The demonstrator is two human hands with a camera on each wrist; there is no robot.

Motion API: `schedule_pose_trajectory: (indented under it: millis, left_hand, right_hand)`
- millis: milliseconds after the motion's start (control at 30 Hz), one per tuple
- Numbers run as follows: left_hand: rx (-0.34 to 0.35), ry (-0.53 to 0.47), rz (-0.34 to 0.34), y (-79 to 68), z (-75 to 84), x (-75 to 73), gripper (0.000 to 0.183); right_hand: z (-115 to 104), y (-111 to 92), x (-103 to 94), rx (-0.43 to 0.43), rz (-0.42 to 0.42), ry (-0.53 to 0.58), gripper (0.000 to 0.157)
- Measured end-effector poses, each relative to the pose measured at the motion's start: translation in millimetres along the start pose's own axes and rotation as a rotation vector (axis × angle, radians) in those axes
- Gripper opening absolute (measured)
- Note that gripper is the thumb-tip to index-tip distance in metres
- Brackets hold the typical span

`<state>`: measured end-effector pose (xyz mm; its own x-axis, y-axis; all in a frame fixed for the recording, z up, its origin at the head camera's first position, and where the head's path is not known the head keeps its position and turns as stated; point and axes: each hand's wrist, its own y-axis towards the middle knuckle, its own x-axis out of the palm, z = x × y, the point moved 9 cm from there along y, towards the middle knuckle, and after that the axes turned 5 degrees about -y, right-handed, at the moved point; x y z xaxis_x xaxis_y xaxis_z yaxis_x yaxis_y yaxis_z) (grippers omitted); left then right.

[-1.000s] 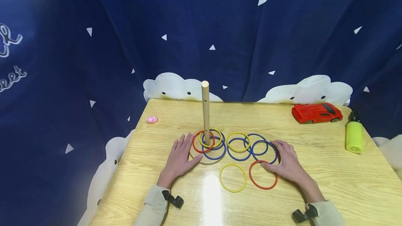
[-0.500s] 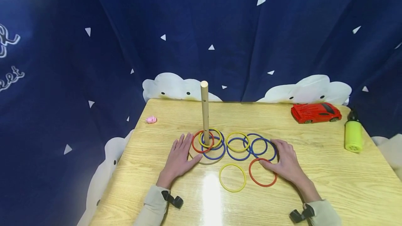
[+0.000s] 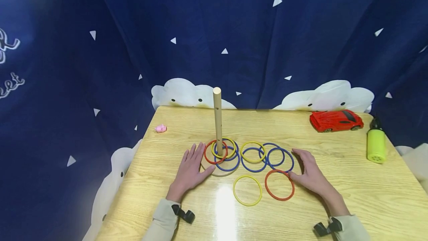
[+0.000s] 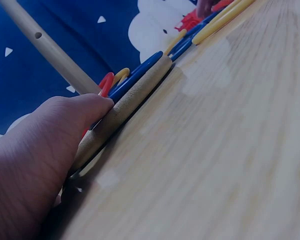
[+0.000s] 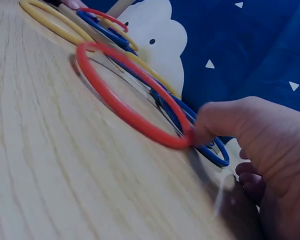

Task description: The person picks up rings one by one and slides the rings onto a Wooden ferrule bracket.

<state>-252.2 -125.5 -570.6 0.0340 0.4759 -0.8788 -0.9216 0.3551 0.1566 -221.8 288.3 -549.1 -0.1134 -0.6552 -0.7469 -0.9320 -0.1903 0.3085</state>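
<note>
My left hand (image 3: pixel 190 172) lies at the left edge of a round wooden base (image 3: pixel 218 173), fingers extended, the thumb along its front rim. An upright wooden post (image 3: pixel 218 122) stands on that base. Red, yellow and blue rings lie around the post's foot, the red ring (image 4: pixel 108 82) showing behind the thumb in the left wrist view. Over on the right, my right hand (image 3: pixel 311 176) is spread beside a loose red ring (image 3: pixel 266 185). Its thumb tip is right at that ring's rim, and the forefinger points past a blue ring (image 3: pixel 293 159).
A yellow ring (image 3: pixel 247 176) lies in front on the table. Overlapping blue rings and another yellow ring (image 3: pixel 253 142) lie right of the base. Farther off are a pink toy (image 3: pixel 161 128), a red toy car (image 3: pixel 336 121) and a yellow-green bottle (image 3: pixel 376 146).
My right hand has shifted right, its thumb going from inside the loose red ring to that ring's upper right rim, its fingers away from the blue ring. My left hand stays in place.
</note>
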Motion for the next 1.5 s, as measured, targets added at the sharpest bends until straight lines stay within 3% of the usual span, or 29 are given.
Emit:
schedule_pose_trajectory:
  millis: [167,300,733,1200,1500]
  left_hand:
    - [0.012,0.001,0.022,-0.7,0.6,-1.6,0.097]
    - [0.012,-0.003,0.024,-1.3,0.5,-1.6,0.097]
    - [-0.012,0.0,0.003,-1.9,-0.6,-0.9,0.097]
    - [-0.016,0.01,-0.004,-1.4,-2.4,-0.2,0.097]
    - [-0.005,-0.002,0.007,-0.5,-0.3,0.0,0.097]
  right_hand:
    - [1,2,8.3,0.032,-0.024,-0.076,0.1]
    - [-2,3,12.0,0.042,0.01,-0.163,0.106]
    - [-3,7,12.4,0.023,0.096,-0.244,0.091]
    - [-7,5,11.2,0.022,0.099,-0.21,0.091]
    - [-14,6,2.3,0.02,0.091,-0.12,0.09]
